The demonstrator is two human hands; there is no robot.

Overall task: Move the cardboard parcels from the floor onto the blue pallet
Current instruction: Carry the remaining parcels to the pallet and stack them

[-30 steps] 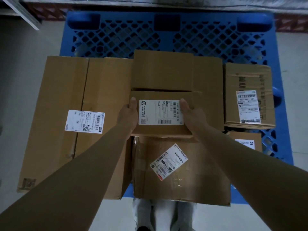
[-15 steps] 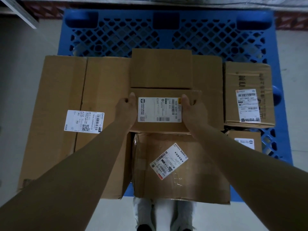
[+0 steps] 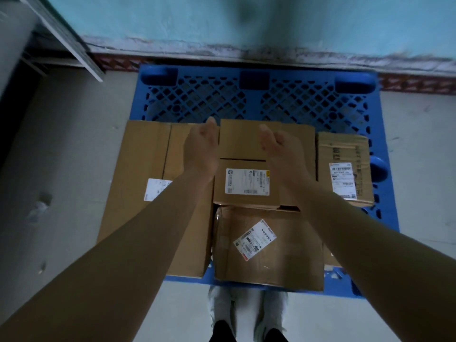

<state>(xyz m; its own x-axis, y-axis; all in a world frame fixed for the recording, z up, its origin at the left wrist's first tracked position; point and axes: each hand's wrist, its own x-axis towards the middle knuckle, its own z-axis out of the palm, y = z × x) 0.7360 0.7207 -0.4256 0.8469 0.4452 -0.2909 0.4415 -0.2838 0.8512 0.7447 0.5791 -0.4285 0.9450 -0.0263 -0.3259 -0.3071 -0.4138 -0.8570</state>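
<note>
Several cardboard parcels lie on the blue pallet (image 3: 259,99). A small labelled parcel (image 3: 246,185) sits in the middle, on top of other boxes, with a plain parcel (image 3: 240,139) just behind it. My left hand (image 3: 201,146) and my right hand (image 3: 277,149) hover above these two, fingers straight, palms facing each other, holding nothing. A long parcel (image 3: 145,174) lies at the left, a taped parcel (image 3: 269,245) at the front, and a labelled parcel (image 3: 345,166) at the right.
The pallet's far half is bare lattice and stands against a teal wall (image 3: 246,18). Grey floor (image 3: 61,169) lies on both sides. A metal rack leg (image 3: 64,38) slants at the upper left. My shoes (image 3: 246,309) stand at the pallet's front edge.
Both hands have let go of the small labelled parcel and lifted off it, opening. The camera has pulled back and up, so more of the pallet and the wall shows.
</note>
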